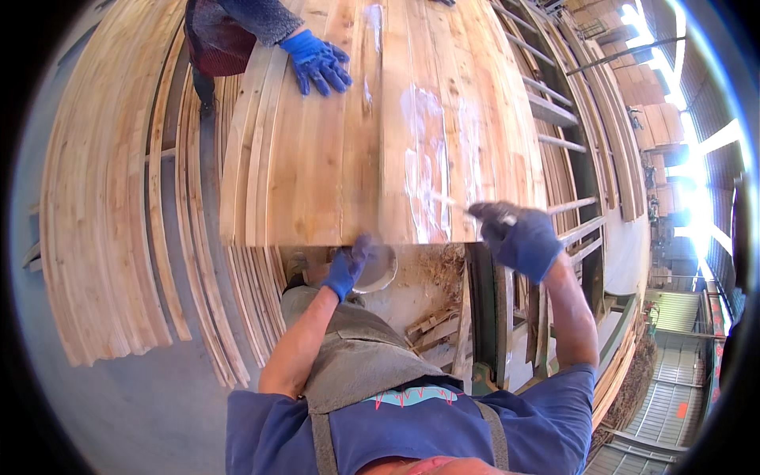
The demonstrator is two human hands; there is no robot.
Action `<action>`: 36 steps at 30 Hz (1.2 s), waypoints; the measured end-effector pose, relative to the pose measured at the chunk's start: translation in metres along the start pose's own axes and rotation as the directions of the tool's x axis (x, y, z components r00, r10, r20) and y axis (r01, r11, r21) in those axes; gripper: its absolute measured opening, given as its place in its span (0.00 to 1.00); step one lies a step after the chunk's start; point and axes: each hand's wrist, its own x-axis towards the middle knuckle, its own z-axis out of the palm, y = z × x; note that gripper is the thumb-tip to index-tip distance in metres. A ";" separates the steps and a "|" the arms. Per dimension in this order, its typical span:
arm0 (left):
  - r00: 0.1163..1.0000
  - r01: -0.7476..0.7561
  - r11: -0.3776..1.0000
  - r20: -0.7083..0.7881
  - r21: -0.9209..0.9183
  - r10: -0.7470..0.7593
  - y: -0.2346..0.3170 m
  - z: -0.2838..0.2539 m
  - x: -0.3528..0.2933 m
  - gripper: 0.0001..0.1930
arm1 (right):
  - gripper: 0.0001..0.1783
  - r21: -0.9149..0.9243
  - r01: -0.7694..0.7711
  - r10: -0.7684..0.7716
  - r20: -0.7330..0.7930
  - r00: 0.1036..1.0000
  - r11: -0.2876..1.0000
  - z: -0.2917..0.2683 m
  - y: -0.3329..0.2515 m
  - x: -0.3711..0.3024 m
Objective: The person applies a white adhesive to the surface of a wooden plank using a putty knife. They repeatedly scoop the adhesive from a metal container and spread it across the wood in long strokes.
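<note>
One strip-built wooden panel (317,174) lies directly ahead, likely heavy, stiff, slick where white-smeared; best held by dry edges | right hand (518,237): fingers closed round slim blurred tool (450,201) | left hand (348,267): fingers curled at bucket (386,283), grip unclear

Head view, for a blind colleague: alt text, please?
A person's gloved right hand holds a blurred tool over boards bearing white smears; the left hand is at a bucket. Another person's gloved hand rests on the boards.
</note>
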 end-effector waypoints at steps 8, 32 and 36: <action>0.985 0.125 0.972 0.142 -0.199 -0.098 0.021 0.008 -0.013 0.18 | 0.16 0.058 0.089 -0.073 -0.234 0.969 0.994 -0.024 0.055 0.228; 0.988 -0.103 0.939 0.146 0.327 0.057 -0.017 0.003 -0.024 0.19 | 0.17 -0.414 0.084 -0.109 -0.036 0.993 0.906 -0.030 0.042 0.473; 0.991 -0.135 0.935 0.048 0.327 0.126 -0.010 0.014 -0.023 0.16 | 0.18 -0.385 0.048 -0.070 -0.043 0.997 0.922 -0.010 0.043 0.489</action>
